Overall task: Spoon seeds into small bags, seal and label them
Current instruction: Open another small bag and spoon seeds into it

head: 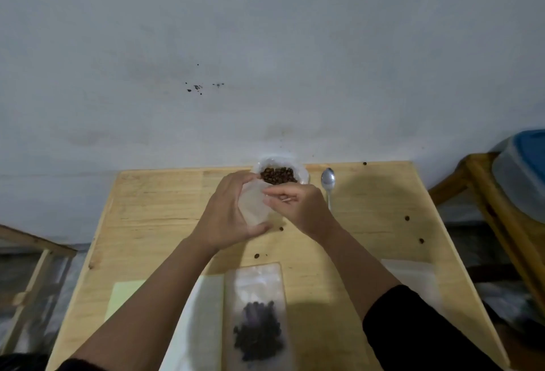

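While both hands meet above the worktop (165, 193), the left hand (227, 217) curls round a small clear bag (252, 204) and the right hand (298, 205) pinches its top edge. It looks empty — thin and see-through. Behind it sits a tub of brown seeds (278, 175), half hidden by fingers (274, 192).

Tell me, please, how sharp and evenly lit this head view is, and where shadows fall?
Head view: dim, flat light; soft overall, with the filled bag nearest the camera blurred. A shadow lies on the table right of the spoon. Wide-angle bending splays the table edges.
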Demonstrator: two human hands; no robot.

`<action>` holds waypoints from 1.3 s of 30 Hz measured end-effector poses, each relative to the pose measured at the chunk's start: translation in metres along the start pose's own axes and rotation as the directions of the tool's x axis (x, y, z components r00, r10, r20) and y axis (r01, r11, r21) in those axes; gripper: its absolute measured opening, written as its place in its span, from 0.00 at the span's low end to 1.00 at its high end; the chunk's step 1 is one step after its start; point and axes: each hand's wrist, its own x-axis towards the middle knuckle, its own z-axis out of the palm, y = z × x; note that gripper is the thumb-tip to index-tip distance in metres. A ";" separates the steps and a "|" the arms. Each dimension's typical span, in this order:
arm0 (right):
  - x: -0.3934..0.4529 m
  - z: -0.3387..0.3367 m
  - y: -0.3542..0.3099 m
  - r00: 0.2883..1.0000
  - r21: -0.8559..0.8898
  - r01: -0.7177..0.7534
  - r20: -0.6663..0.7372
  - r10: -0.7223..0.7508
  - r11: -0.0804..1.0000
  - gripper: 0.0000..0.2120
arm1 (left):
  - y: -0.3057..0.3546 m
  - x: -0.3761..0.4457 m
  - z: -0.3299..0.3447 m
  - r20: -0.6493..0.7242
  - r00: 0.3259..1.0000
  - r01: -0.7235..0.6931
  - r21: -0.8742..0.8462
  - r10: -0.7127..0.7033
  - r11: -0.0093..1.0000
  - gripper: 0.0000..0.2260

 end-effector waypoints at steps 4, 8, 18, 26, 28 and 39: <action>-0.007 -0.016 0.053 0.864 0.103 -0.375 -0.322 0.388 0.921 0.03 | 0.005 -0.005 0.012 -0.145 0.980 0.136 -0.018 -0.137 0.991 0.40; -0.016 -0.030 0.108 0.798 -0.207 -0.565 -0.384 0.465 0.799 0.09 | 0.008 -0.014 0.022 -0.231 0.951 0.209 -0.013 -0.207 0.978 0.45; 0.003 -0.022 0.121 0.718 -0.171 -0.668 -0.405 0.566 0.724 0.14 | 0.006 -0.025 0.022 -0.339 0.898 0.290 -0.027 -0.281 0.957 0.46; -0.010 -0.026 0.104 0.685 -0.013 -0.579 -0.550 0.478 0.815 0.08 | -0.002 -0.015 0.019 -0.303 0.907 0.283 -0.071 -0.291 0.956 0.46; -0.013 -0.024 0.095 0.709 0.067 -0.498 -0.543 0.451 0.864 0.08 | -0.007 -0.013 0.019 -0.282 0.912 0.285 -0.089 -0.298 0.955 0.47; -0.016 -0.012 0.041 0.947 0.218 -0.164 -0.239 0.215 0.962 0.10 | -0.028 0.002 0.012 -0.251 0.918 0.296 -0.077 -0.306 0.952 0.47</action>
